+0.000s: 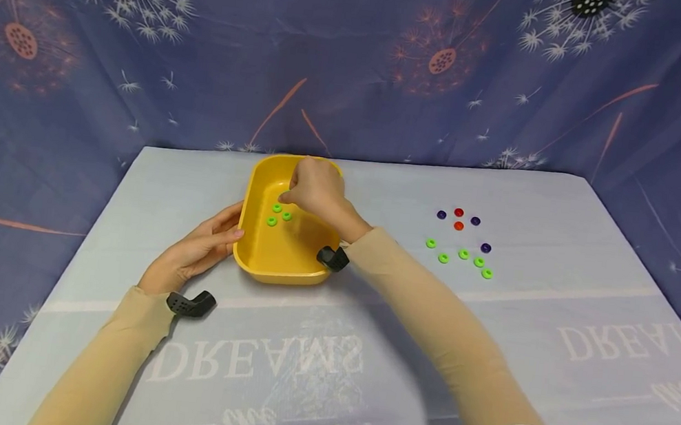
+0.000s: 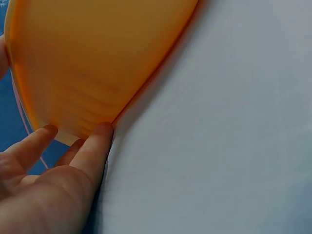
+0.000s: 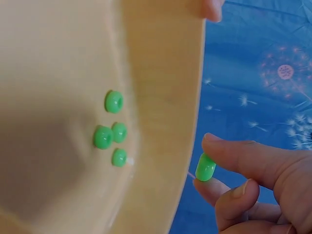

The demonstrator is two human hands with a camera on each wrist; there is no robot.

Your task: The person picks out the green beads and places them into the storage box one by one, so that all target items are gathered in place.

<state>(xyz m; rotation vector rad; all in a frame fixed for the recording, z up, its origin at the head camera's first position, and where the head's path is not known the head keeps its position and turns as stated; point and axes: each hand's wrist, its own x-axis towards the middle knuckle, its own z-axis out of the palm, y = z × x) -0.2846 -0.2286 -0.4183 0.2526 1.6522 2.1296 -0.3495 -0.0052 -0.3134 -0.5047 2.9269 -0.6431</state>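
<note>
A yellow plastic tray [image 1: 262, 249] stands at the middle of the table, with several green beads [image 3: 103, 137] on its floor. My right hand [image 1: 321, 186] is over the tray's far part. Between thumb and forefinger it pinches one green bead [image 3: 205, 167], clearest in the right wrist view. At the tray's left side, my left hand [image 1: 202, 246] grips the wall. Its thumb lies at the rim and its fingers [image 2: 100, 141] touch the outside, as the left wrist view shows.
To the right on the pale table [image 1: 538, 226] lie several loose green beads [image 1: 463, 254], two red beads [image 1: 458, 225] and three dark purple beads [image 1: 475, 221]. A blue dandelion-print cloth [image 1: 357, 55] hangs behind the table's far edge.
</note>
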